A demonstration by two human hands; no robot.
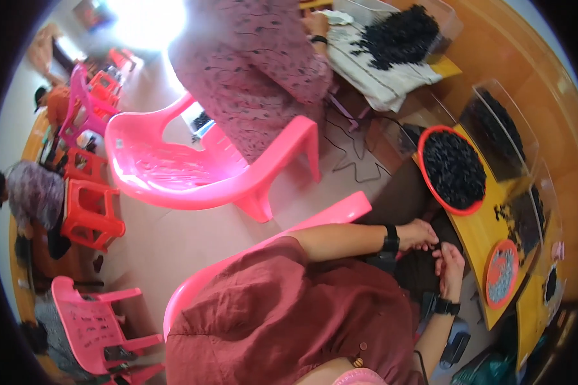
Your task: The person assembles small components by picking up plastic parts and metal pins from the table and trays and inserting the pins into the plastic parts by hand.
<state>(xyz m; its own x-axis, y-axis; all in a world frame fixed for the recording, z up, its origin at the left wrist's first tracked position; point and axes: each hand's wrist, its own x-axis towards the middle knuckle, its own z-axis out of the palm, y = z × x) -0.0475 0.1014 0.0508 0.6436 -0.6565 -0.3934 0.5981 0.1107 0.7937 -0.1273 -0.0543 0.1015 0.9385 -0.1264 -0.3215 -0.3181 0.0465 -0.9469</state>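
Note:
My left hand [419, 235] and my right hand [451, 262] meet over my dark-clad lap, thumbs and fingers pinched together. Between the fingertips is a small black piece [438, 246], too small to name, which both hands seem to grip. Just beyond them, at the yellow table's edge, sits a red-orange round basin [422, 173] heaped with small black parts [455, 170]. To its right, nearer my right hand, lies a smaller orange dish [491, 273] of small silvery pieces [502, 276].
Clear bins [504, 96] of black parts stand behind the yellow tabletop [472, 247]. A person in a patterned pink top [250, 70] stands by a cloth-covered table [392, 86]. Pink chairs [180, 186] and red stools [95, 208] fill the left, with people seated there.

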